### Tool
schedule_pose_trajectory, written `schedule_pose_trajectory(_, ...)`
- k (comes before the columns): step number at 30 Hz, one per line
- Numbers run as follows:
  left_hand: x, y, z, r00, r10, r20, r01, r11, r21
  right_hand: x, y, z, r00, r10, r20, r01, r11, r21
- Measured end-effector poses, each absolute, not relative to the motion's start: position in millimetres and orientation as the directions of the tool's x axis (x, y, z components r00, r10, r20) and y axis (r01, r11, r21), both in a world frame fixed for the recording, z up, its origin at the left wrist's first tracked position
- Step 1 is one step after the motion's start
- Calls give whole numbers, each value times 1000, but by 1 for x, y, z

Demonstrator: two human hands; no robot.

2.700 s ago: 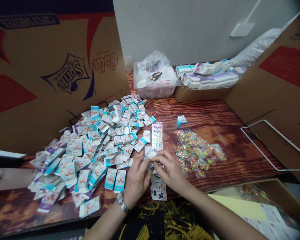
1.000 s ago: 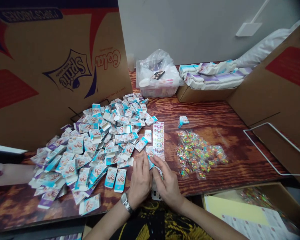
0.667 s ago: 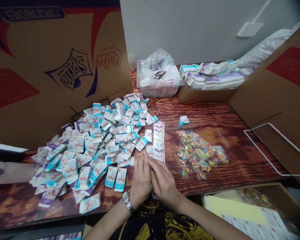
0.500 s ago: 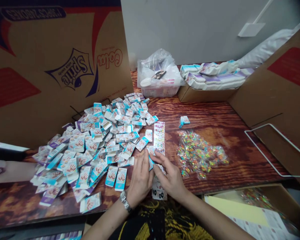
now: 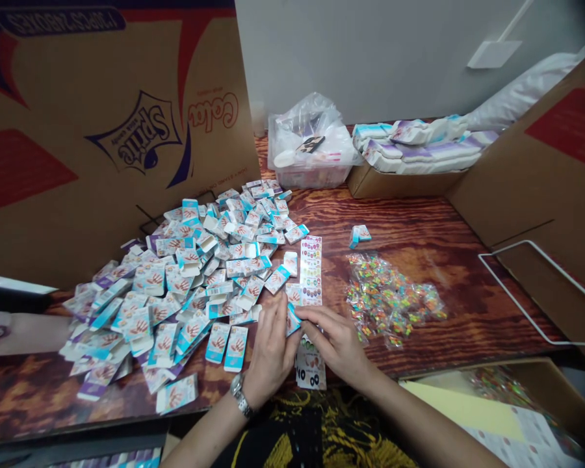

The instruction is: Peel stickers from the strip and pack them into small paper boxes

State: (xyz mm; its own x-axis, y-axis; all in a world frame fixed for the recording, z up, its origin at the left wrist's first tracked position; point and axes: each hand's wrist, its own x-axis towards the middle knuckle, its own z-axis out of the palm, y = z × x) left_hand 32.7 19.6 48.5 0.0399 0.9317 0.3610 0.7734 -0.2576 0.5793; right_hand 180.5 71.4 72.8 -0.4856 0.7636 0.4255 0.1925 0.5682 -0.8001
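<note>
A small blue-and-white carton point(image 5: 293, 320) is held between my hands above the table's front part. My left hand point(image 5: 273, 344) is closed around its left side, a watch on the wrist. The fingers of my right hand point(image 5: 338, 344) pinch its right edge. Beneath and beyond the hands lie strips of printed stickers point(image 5: 311, 270), partly covered by them. To the left, a large heap of similar cartons point(image 5: 190, 279) spreads out, several with open flaps. On the right lies a pile of clear sachets with colourful bits point(image 5: 390, 296).
A lone carton point(image 5: 359, 235) stands beyond the sachets. Behind are a plastic tub with a bag point(image 5: 312, 175) and a cardboard box of flat cartons point(image 5: 409, 185). Large cardboard boxes point(image 5: 117, 143) wall the left and right. An open box point(image 5: 541, 383) sits below the table edge.
My right hand has shifted slightly right and down, its fingers now at the carton's edge. More of the carton's printed face shows between my hands.
</note>
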Motion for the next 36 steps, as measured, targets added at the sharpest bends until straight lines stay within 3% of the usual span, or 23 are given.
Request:
schedule_pose_trajectory(7,36,18,50,75,940,333,810,-252,529,174,64,69,-397,746,535,241,647,-723)
schedule_pose_trajectory(12,35,17,48,106,946,306,817,-258,515,173,64,67,-378,756,535,308,647,-697)
schedule_pose_trajectory(20,32,18,56,80,956,283,823,-224,522,188,77,77,-597,667,446,199,661,-723)
schedule_pose_trajectory(26,30,17,60,131,959,250,823,-246,512,190,80,79,-597,671,440,215,662,-718)
schedule_pose_trajectory(32,29,17,60,144,958,250,819,-257,513,192,77,70,-612,597,520,292,781,-553)
schedule_pose_trajectory(36,29,19,63,163,953,257,836,-272,477,195,77,76,-669,554,495,324,817,-477)
